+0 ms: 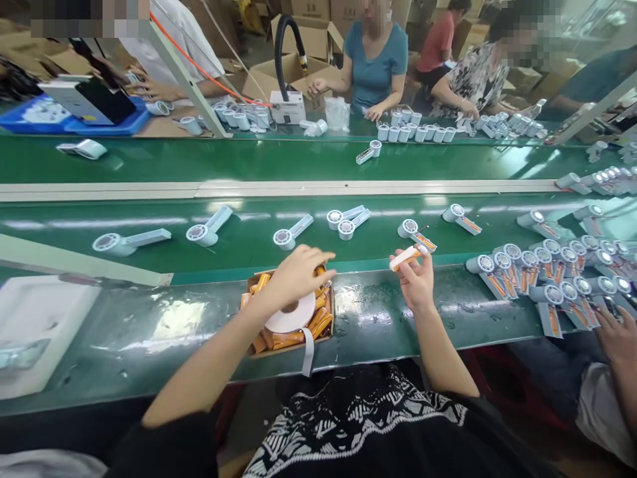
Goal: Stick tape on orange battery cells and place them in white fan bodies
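An orange-and-white cell (407, 256) lies pinched level in fingertips, beside a box of orange cells (318, 321) (tape roll on top).

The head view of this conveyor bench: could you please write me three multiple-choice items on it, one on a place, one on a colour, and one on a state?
1. Where is the left hand?
A. Over the box of orange cells
B. On the blue tray
C. On a fan on the belt

2. What colour is the conveyor belt?
A. Grey
B. Green
C. Red

3. What is the right hand doing?
A. Lying flat and empty
B. Holding the roll of white tape
C. Holding a white and orange cell in its fingers

Answers:
1. A, since the left hand reaches over the box, above the roll of white tape that lies in it.
2. B, since both belt lanes are green.
3. C, since the fingers pinch the cell above the bench edge.
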`<state>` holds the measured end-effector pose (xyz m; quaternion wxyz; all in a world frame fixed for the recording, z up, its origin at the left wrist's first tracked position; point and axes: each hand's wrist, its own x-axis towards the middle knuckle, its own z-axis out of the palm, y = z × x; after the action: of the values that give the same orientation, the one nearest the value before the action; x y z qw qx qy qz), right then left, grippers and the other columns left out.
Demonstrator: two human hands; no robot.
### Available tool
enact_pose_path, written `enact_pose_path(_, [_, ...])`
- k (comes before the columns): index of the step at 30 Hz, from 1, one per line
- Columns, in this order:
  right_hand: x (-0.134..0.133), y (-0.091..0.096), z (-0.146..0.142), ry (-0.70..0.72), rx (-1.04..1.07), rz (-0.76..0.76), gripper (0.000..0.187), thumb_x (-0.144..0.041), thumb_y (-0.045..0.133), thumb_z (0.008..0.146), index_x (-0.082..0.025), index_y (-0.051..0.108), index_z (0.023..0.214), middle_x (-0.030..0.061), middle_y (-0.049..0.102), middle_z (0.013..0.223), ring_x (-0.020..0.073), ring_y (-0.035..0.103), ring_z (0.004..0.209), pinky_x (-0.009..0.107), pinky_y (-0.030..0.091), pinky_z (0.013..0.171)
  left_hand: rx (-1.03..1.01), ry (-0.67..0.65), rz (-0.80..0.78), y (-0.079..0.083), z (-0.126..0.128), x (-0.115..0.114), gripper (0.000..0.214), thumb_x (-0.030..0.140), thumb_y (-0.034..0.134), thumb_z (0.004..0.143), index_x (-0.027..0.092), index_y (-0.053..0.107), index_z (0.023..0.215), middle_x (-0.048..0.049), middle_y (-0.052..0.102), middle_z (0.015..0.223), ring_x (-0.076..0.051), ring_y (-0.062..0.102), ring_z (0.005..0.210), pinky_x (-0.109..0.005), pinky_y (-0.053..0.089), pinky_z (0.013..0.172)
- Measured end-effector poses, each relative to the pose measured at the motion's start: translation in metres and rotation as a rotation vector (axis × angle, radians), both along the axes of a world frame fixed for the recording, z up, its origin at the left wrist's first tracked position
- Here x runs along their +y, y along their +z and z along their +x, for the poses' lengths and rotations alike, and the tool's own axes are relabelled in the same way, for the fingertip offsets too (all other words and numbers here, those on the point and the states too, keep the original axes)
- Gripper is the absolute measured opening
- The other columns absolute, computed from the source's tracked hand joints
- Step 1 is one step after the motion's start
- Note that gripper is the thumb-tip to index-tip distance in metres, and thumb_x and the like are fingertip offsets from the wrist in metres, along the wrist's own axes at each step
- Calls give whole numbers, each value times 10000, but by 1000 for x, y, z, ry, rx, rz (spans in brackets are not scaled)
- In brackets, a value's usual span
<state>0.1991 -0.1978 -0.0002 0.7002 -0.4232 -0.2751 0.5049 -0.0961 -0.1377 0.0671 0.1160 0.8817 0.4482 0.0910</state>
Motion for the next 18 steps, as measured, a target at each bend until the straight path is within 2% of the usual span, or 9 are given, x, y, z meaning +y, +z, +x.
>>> enact_pose_path(3, [13, -1, -5, -20, -13, 8, 747, -418, 976, 693, -301, 522, 1274, 85, 796, 1197, 281, 782, 1132, 461, 647, 985, 297, 8, -27, -9, 76, 78, 537, 555, 531, 1059, 188, 702, 1413, -152, 716, 1375, -322, 622, 1226, -414, 470, 1021])
enact_pose_path(4, [16, 0, -5, -27, -17, 16, 747, -426, 973, 694, -296, 522, 1275, 96, 800, 1205, 286, 776, 1154, 465, 642, 994, 369, 16, 0, -15, 96, 97, 576, 589, 518, 1058, 160, 706, 1394, -182, 699, 1396, -342, 611, 1251, -429, 453, 1036])
enact_pose_path(6, [15, 2, -3, -30, -37, 34, 727, -439, 959, 714, -292, 526, 1279, 111, 803, 1224, 288, 769, 1176, 473, 638, 1002, 467, 31, 53, -27, 125, 120, 607, 607, 507, 1058, 120, 713, 1356, -228, 682, 1399, -375, 587, 1276, -463, 427, 1046])
enact_pose_path(9, [4, 1, 9, -22, -96, 49, 698, -450, 949, 728, -286, 547, 1276, 113, 812, 1209, 291, 778, 1158, 480, 642, 998, 535, 9, 92, -42, 141, 126, 454, 403, 542, 1061, 68, 713, 1316, -276, 693, 1325, -398, 575, 1246, -491, 422, 1007])
enact_pose_path(12, [-4, -1, 24, -7, -158, 41, 701, -451, 941, 727, -275, 565, 1293, 105, 825, 1173, 281, 794, 1100, 459, 655, 963, 555, -127, 102, -49, 133, 120, 300, 166, 604, 977, 80, 739, 1230, -256, 701, 1270, -388, 565, 1248, -469, 437, 976])
enact_pose_path(15, [4, -5, 37, 49, -233, 28, 676, -435, 921, 730, -255, 594, 1294, 95, 829, 1169, 253, 806, 1021, 430, 658, 946, 563, -330, 83, -49, 120, 116, 382, 33, 590, 914, 151, 740, 1245, -204, 688, 1276, -345, 592, 1195, -404, 478, 883])
enact_pose_path(18, [27, -10, 43, 90, -314, -7, 661, -414, 907, 715, -242, 629, 1290, 74, 826, 1195, 230, 805, 982, 418, 653, 976, 543, -435, 47, -46, 112, 116, 496, -1, 482, 949, 215, 725, 1324, -182, 688, 1290, -334, 600, 1191, -381, 501, 825])
